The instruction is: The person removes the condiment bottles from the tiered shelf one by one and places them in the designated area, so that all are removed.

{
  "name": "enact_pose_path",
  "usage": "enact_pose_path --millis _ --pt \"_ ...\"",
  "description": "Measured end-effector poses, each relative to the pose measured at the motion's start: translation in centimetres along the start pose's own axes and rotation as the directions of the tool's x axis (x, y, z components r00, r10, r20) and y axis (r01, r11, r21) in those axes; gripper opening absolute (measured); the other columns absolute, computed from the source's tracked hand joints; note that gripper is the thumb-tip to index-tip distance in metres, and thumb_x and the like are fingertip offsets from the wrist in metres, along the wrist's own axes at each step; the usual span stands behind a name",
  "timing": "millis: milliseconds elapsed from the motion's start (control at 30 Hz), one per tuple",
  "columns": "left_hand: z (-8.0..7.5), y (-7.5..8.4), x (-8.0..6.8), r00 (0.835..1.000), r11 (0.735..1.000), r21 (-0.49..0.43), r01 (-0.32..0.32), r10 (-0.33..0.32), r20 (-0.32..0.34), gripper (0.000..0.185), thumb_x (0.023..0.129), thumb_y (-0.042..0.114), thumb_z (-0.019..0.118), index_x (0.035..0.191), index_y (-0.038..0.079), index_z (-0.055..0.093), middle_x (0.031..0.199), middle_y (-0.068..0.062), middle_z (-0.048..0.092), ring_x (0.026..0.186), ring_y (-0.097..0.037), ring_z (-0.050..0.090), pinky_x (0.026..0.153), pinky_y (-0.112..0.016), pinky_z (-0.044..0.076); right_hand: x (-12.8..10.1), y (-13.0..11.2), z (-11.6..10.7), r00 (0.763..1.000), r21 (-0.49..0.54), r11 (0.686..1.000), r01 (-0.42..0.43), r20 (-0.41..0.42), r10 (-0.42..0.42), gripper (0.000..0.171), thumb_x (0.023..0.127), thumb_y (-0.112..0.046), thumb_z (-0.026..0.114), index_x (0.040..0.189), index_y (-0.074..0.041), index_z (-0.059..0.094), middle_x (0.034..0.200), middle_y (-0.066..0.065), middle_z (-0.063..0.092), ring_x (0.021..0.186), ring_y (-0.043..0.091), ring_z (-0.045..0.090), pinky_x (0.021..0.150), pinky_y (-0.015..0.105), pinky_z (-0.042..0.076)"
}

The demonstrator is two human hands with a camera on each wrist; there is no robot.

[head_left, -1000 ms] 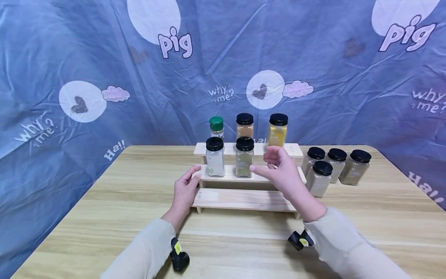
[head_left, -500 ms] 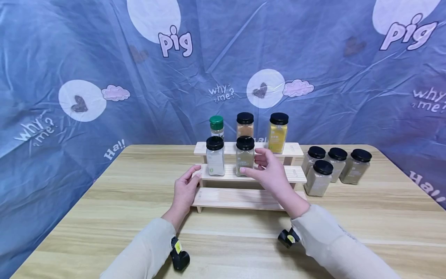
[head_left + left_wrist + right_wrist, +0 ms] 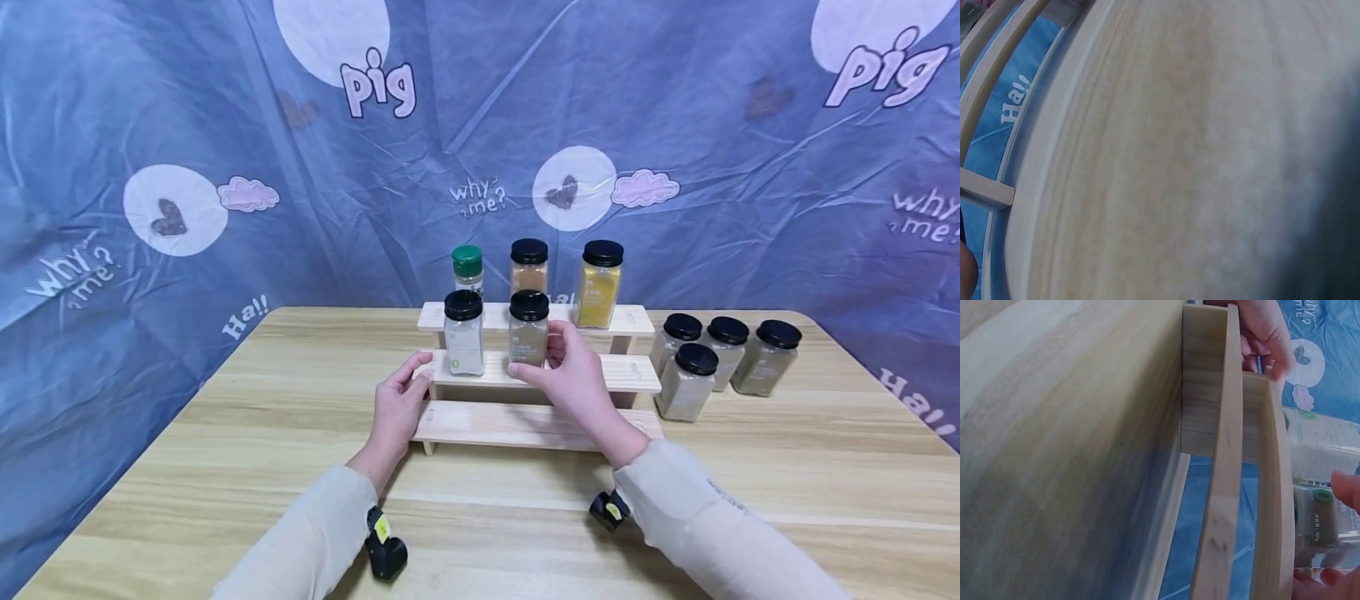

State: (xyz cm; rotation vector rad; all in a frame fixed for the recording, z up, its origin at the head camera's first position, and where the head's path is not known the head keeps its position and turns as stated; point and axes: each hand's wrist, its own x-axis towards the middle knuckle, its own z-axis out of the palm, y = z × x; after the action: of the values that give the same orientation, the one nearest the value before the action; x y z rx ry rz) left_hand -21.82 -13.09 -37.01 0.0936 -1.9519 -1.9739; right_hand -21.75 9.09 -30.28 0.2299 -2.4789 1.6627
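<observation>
From the head view the right hand [image 3: 573, 375] is curling around the black-lidded greenish spice jar [image 3: 528, 330] on the pale wooden stepped rack's [image 3: 637, 372] middle tier while the left hand [image 3: 397, 408] is gripping its left end, the left wrist view is giving only blurred tabletop, and the right wrist view is cropping the jar [image 3: 1319, 515] between fingertips [image 3: 1347, 487].

A clear square spice jar [image 3: 528, 332] with a black lid and greenish-grey powder stands upright on the middle step of the pale wooden stepped rack [image 3: 480, 423], between the right hand's [image 3: 573, 379] thumb and fingers, right of the left hand [image 3: 399, 404].
</observation>
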Motion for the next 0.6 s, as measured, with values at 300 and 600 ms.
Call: enact_pose_path --millis 300,600 --pt "0.07 -0.04 0.04 1.0 1.0 0.005 0.002 -0.002 0.015 0.03 0.086 0.003 0.057 0.115 0.002 0.064 0.117 -0.014 0.062 0.078 0.002 0.058 0.073 -0.013 0.047 0.02 0.15 0.53 0.999 -0.011 0.999 0.031 -0.029 -0.032 0.073 0.069 -0.018 0.081 0.128 -0.005 0.041 0.118 0.015 0.058 0.111 0.026 0.055 0.1 0.037 0.041" --pt "0.01 -0.17 0.13 1.0 1.0 0.001 0.009 -0.009 0.016 0.031 0.086 0.003 0.057 0.116 0.002 0.063 0.12 -0.013 0.061 0.081 0.002 0.059 0.075 -0.013 0.048 0.07 0.18 0.93 0.997 -0.054 0.998 0.029 -0.067 -0.032 0.07 0.069 -0.021 0.081 0.126 -0.007 0.043 0.111 0.012 0.061 0.104 0.024 0.057 0.093 0.038 0.045"
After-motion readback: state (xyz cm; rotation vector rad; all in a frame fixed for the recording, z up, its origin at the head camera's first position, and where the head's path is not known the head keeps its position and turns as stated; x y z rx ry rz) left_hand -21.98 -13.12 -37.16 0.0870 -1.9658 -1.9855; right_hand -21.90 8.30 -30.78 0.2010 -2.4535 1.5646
